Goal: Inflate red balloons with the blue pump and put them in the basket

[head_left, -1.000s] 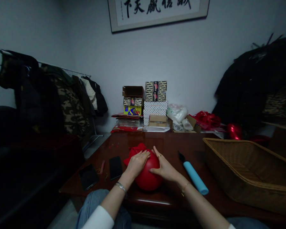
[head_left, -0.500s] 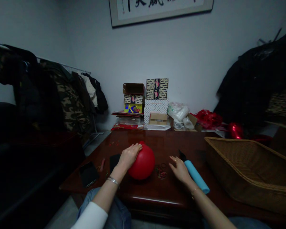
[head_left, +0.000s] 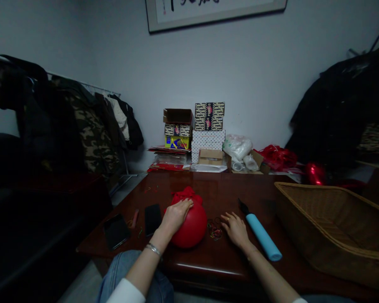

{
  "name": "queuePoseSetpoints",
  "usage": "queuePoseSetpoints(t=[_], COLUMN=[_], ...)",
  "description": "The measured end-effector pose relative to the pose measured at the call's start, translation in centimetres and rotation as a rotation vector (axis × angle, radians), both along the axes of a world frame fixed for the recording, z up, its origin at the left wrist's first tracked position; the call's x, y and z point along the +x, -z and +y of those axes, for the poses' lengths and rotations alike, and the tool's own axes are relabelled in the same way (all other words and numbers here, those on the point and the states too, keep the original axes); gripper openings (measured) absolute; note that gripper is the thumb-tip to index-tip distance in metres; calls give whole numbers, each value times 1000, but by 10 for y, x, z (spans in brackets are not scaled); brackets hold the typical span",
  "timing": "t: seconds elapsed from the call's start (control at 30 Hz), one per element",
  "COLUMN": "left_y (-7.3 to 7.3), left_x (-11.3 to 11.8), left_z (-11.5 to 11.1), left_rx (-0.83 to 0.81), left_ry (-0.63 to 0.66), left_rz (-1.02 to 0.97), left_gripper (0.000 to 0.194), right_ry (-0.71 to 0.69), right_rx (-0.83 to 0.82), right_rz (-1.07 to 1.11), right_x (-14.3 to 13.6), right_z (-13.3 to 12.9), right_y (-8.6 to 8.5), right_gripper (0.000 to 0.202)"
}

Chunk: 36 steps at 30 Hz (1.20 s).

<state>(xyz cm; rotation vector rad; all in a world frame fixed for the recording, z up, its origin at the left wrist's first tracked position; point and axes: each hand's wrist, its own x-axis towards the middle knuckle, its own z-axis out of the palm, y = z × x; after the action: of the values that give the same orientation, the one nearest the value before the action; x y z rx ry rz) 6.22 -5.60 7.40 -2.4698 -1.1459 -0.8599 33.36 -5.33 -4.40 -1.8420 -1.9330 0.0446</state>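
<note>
A round red balloon [head_left: 192, 225] sits on the dark wooden table [head_left: 214, 256]. My left hand [head_left: 178, 213] lies on its upper left side with the fingers stretched over it. Behind the balloon shows a heap of flat red pieces [head_left: 187, 194], partly covered. My right hand [head_left: 235, 228] is spread low over the table, holding nothing, just right of a pile of coloured rubber bands [head_left: 215, 230]. Beside that hand, on its right, lies a light blue cylinder [head_left: 263, 237] with a black tip.
A big wicker basket [head_left: 322, 235] occupies the table's right side. To the left lie a black phone [head_left: 116, 231], a dark flat object [head_left: 153, 219] and a small red stick [head_left: 135, 219]. Stacked boxes [head_left: 208, 141] and plastic bags [head_left: 238, 147] stand at the back.
The balloon has shifted slightly toward me, and the red pieces behind it show more. My right hand has moved a little left and down, away from the blue cylinder. The view has shifted slightly.
</note>
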Motion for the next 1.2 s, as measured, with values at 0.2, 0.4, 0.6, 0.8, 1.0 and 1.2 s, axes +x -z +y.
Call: queuePoseSetpoints(t=[0.2, 0.4, 0.6, 0.8, 1.0, 1.2], left_y=[3, 6, 9, 11, 7, 4], left_x=[-1, -1, 1, 2, 6, 9], left_z=[2, 3, 4, 5, 2, 0], left_rx=[21, 15, 25, 22, 4, -10], left_ry=[27, 53, 56, 46, 52, 16], left_rz=[-32, -57, -67, -65, -52, -9], left_gripper=[27, 26, 26, 26, 27, 29], right_ry=[-54, -186, -327, -271, -193, -327], right_rx=[15, 68, 108, 147, 193, 187], right_rz=[-104, -174, -136, 43, 337, 626], right_x=[-6, -5, -11, -10, -22, -61], right_z=[14, 18, 20, 16, 21, 17], right_y=[6, 4, -3, -2, -19, -67], right_gripper=[33, 28, 38, 33, 24, 21])
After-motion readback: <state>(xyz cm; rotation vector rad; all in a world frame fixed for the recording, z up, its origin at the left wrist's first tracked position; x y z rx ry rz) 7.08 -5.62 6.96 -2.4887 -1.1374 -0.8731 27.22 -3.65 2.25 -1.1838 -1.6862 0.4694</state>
